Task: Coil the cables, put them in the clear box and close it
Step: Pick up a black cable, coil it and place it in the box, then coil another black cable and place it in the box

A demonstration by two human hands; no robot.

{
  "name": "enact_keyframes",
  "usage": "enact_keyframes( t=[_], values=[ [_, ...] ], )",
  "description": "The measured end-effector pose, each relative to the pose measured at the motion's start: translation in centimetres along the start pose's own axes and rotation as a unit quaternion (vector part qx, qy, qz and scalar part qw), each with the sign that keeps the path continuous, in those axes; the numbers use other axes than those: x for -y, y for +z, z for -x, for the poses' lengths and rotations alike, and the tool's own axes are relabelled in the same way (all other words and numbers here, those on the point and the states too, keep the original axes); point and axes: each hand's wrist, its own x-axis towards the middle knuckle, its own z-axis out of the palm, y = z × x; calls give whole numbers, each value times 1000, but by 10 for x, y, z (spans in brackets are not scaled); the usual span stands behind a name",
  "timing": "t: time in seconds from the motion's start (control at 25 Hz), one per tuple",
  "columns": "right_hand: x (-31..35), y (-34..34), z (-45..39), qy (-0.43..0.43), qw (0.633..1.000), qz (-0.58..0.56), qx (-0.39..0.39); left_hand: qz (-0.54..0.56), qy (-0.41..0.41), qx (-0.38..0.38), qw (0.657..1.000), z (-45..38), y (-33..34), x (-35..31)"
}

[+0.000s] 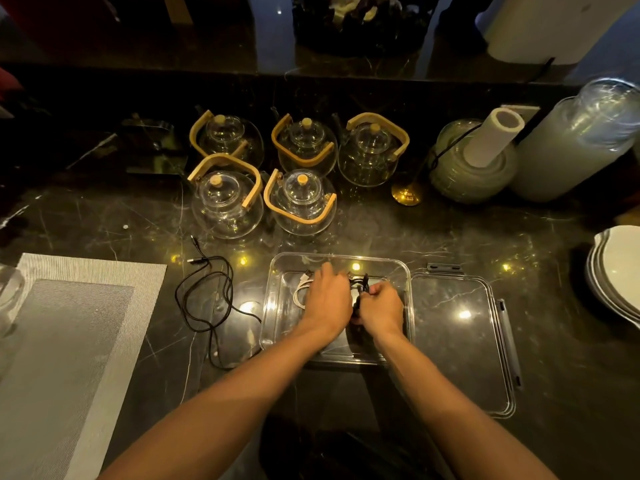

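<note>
Head view, one frame. Clear rectangular plastic box (pixel 277 317) sits at lower centre of the frame on the dark veined marble counter (pixel 381 233), its long axis running left–right, open side up. Both hands are inside it. Left hand (pixel 327 301) lies palm down over the box's middle, fingers reaching toward the far wall; whether they are gripping anything underneath cannot be told. Right hand (pixel 381 306) is just beside it, fingers curled and clamped on a bundled black cable (pixel 358 289), which sits between the two hands with its loops standing roughly near-to-far. A coiled white cable (pixel 300 289) lies on the box floor at the left, partly hidden by the left hand, one plug end pointing toward the far left corner. A second, loose black cable (pixel 207 299) lies uncoiled on the counter just left of the box, its loops sprawling near-to-far and its plug ends pointing to the upper left. The clear flat lid with grey latches (pixel 460 341) lies flat on the counter, touching or just beside the box's right side. Five glass teapots with bamboo handles (pixel 298 174) stand behind the box; a grey woven placemat (pixel 69 341) is at lower left; stacked white plates (pixel 616 271) at right edge. No readable writing or brand marks.
</note>
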Motion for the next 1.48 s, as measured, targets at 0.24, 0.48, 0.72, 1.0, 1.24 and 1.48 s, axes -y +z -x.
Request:
enact_keyframes(
  t=[0.24, 0.48, 0.72, 1.0, 1.24, 1.48],
  values=[
    [-1, -1, 5, -12, 999, 32, 16, 100, -28, -6, 995, 3, 3, 10],
    [4, -10, 14, -53, 994, 89, 34, 91, -11, 1, 996, 4, 2, 17],
    [19, -24, 37, -150, 977, 155, -5, 155, 1, -4, 988, 3, -16, 20],
    [77, -27, 61, -268, 952, 139, 41, 257, -3, -84, 963, 19, -94, 53],
    [133, 30, 95, -381, 902, 151, 134, 265, -150, -174, 936, 49, -135, 158],
    [163, 118, 102, -417, 847, 259, 204, 262, -237, -183, 917, 55, -118, 224]
  ],
)
